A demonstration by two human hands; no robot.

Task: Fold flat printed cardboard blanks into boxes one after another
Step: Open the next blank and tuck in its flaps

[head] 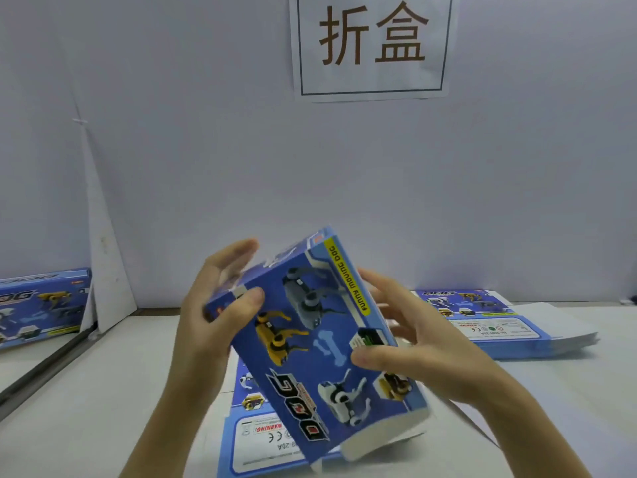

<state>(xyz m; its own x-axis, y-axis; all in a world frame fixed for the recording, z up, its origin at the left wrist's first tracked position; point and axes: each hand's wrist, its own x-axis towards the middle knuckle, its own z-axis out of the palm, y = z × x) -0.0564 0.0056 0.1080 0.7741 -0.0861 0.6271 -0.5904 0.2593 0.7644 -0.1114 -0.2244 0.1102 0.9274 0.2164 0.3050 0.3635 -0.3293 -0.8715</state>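
Left hand and right hand grip the box (long axis steep, top leftward)

Fixed high on a pale grey-white wall: a white paper sign with a thin dark border and two large brown Chinese characters. Below, a flat white surface meeting the wall at its far edge. At left, a tall white triangular board, slightly smudged, standing in the corner. Along the surface's left edge, a dark narrow strip running diagonally.
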